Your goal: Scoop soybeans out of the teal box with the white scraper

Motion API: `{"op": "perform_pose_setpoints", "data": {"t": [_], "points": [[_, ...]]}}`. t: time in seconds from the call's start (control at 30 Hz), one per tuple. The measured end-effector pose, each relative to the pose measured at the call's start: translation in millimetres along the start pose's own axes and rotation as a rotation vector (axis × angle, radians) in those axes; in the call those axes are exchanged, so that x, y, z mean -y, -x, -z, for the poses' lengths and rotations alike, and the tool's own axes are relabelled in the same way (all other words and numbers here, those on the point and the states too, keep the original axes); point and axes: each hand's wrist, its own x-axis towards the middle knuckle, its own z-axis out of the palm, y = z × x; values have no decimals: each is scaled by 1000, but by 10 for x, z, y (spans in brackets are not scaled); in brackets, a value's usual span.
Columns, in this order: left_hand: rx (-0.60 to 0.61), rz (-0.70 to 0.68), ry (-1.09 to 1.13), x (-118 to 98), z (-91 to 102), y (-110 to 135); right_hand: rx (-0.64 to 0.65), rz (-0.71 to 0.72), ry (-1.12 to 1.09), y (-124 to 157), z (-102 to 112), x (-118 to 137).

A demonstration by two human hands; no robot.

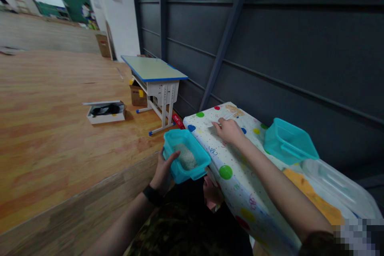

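My left hand [164, 170] grips the near side of a turquoise plastic container [199, 156], its thumb over the rim. Inside lies a heap of whitish grains [186, 157]; their kind cannot be made out. The container is at the edge of a table with a spotted white cover [210, 132]. My right hand [229, 130] is low over that cover, fingers pinched. At its fingertips is a thin, pale, flat thing too faint to name. Just beyond, a light-brown patch [234, 110] lies at the table's far corner.
On the table's right stand another turquoise container [288, 144], a clear plastic lid or tray [339, 184] and something orange [312, 196]. A dark panelled wall [285, 48] runs behind. A school desk [156, 68] and an opened white box [106, 118] stand on the wooden floor.
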Motion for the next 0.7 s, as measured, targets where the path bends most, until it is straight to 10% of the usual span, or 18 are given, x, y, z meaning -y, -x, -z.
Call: {"op": "perform_pose_setpoints", "data": {"t": [0.47,0.7], "points": [[-39,66,-27,-59,-99,128,-48,7,-133,-54,-35,-70],[-23,65,-16,39,-73,128,-176,-76,-431,64,140,-610]]}}
